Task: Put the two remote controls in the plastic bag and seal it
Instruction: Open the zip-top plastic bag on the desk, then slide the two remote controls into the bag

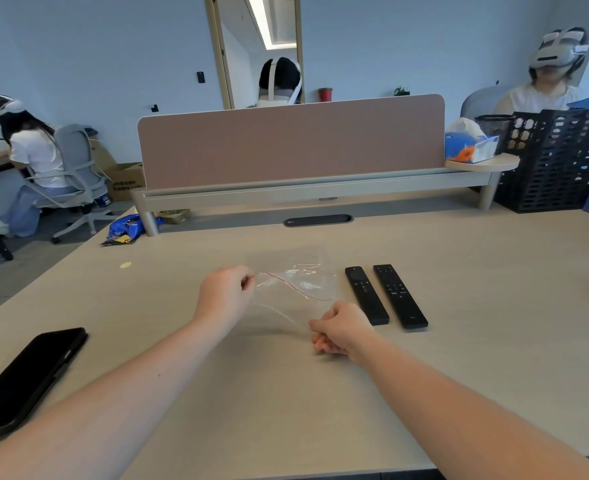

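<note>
Counter (476,341) space, pale and wide, carries everything; a dark phone (26,379) lies by its near left edge. Toward the middle the clear plastic bag (296,285) is lifted, its mouth stretched between both hands: the left hand (225,296) pinches the far lip, the right hand (339,329) pinches the near one. Just right of the bag, the two remote controls (384,295) lie flat side by side, long axes running from the far edge toward the near edge. The right hand is nearer them.
</note>
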{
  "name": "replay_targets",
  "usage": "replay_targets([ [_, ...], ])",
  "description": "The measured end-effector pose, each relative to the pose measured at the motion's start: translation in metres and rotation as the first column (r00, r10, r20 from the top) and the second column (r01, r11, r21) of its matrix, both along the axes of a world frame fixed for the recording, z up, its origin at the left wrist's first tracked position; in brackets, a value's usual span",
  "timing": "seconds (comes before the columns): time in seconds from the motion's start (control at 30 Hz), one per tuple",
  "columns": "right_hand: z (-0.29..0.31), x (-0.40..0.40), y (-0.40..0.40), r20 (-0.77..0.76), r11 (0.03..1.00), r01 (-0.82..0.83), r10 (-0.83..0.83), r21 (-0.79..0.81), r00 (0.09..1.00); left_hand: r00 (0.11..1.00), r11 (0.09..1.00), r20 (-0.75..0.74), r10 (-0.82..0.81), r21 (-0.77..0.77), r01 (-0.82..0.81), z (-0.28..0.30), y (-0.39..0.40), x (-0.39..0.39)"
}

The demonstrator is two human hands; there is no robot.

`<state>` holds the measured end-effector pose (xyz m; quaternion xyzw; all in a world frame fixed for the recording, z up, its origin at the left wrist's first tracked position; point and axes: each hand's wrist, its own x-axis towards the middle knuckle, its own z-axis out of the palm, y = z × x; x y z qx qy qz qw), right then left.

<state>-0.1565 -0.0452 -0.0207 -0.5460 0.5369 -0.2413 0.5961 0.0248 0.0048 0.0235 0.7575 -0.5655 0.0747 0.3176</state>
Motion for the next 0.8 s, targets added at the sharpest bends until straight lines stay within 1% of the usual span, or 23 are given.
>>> replay_targets([
  [0.07, 0.007, -0.003, 0.005, 0.011, 0.999, -0.034, 0.034, 0.009, 0.999, 1.0, 1.0, 0.013, -0.026, -0.005, 0.026, -0.001, 0.001, -0.001],
  [0.13, 0.018, -0.01, 0.008, 0.001, 0.999, -0.028, 0.028, -0.035, 1.0, 0.999, 0.999, 0.02, -0.041, 0.002, 0.041, -0.003, 0.001, -0.002],
  [0.17, 0.023, -0.015, 0.007, 0.01, 0.994, 0.038, -0.037, -0.098, 0.999, 0.999, 0.999, 0.022, -0.048, 0.009, 0.047, -0.004, 0.001, -0.003],
  [0.2, 0.025, -0.02, 0.004, 0.033, 0.973, 0.142, -0.138, -0.179, 0.99, 0.998, 0.999, 0.025, -0.051, 0.017, 0.051, -0.004, 0.0, -0.003],
  [0.23, 0.027, -0.026, 0.001, 0.052, 0.932, 0.247, -0.242, -0.265, 0.969, 0.998, 0.998, 0.027, -0.053, 0.022, 0.052, -0.005, -0.001, -0.003],
  [0.27, 0.026, -0.031, -0.003, 0.011, 0.878, 0.3, -0.319, -0.372, 0.948, 0.998, 0.998, 0.028, -0.056, 0.023, 0.056, -0.005, -0.002, -0.004],
  [0.3, 0.023, -0.036, -0.007, -0.103, 0.835, 0.27, -0.359, -0.48, 0.928, 0.998, 0.998, 0.028, -0.062, 0.022, 0.062, -0.005, -0.002, -0.006],
  [0.33, 0.018, -0.04, -0.011, -0.249, 0.813, 0.182, -0.369, -0.552, 0.895, 0.997, 0.997, 0.026, -0.071, 0.025, 0.071, -0.005, -0.002, -0.007],
  [0.37, 0.015, -0.042, -0.013, -0.395, 0.81, 0.071, -0.358, -0.583, 0.846, 0.996, 0.996, 0.024, -0.082, 0.033, 0.081, -0.005, -0.002, -0.009],
  [0.4, 0.01, -0.044, -0.015, -0.514, 0.819, -0.029, -0.331, -0.573, 0.791, 0.995, 0.995, 0.027, -0.092, 0.046, 0.091, -0.005, -0.001, -0.011],
  [0.43, 0.008, -0.045, -0.015, -0.599, 0.831, -0.103, -0.303, -0.547, 0.741, 0.994, 0.993, 0.032, -0.102, 0.06, 0.099, -0.004, -0.001, -0.013],
  [0.47, 0.006, -0.045, -0.015, -0.667, 0.838, -0.162, -0.282, -0.522, 0.689, 0.993, 0.992, 0.038, -0.112, 0.068, 0.109, -0.004, 0.0, -0.014],
  [0.53, 0.004, -0.043, -0.016, -0.755, 0.833, -0.243, -0.278, -0.497, 0.593, 0.991, 0.99, 0.043, -0.124, 0.074, 0.121, -0.003, 0.001, -0.016],
  [0.6, 0.003, -0.04, -0.016, -0.794, 0.821, -0.289, -0.287, -0.492, 0.536, 0.991, 0.989, 0.043, -0.125, 0.09, 0.121, -0.003, 0.003, -0.017],
  [0.63, 0.002, -0.039, -0.017, -0.797, 0.817, -0.298, -0.289, -0.494, 0.531, 0.991, 0.987, 0.039, -0.126, 0.107, 0.121, -0.004, 0.003, -0.017],
  [0.67, 0.001, -0.038, -0.018, -0.782, 0.813, -0.288, -0.291, -0.506, 0.552, 0.991, 0.984, 0.037, -0.125, 0.13, 0.119, -0.004, 0.003, -0.018],
  [0.73, 0.003, -0.039, -0.017, -0.693, 0.818, -0.206, -0.288, -0.537, 0.661, 0.992, 0.979, 0.046, -0.119, 0.175, 0.109, -0.003, 0.005, -0.019],
  [0.8, 0.012, -0.044, -0.011, -0.558, 0.815, -0.097, -0.299, -0.571, 0.774, 0.992, 0.974, 0.058, -0.114, 0.205, 0.1, -0.002, 0.005, -0.019],
])
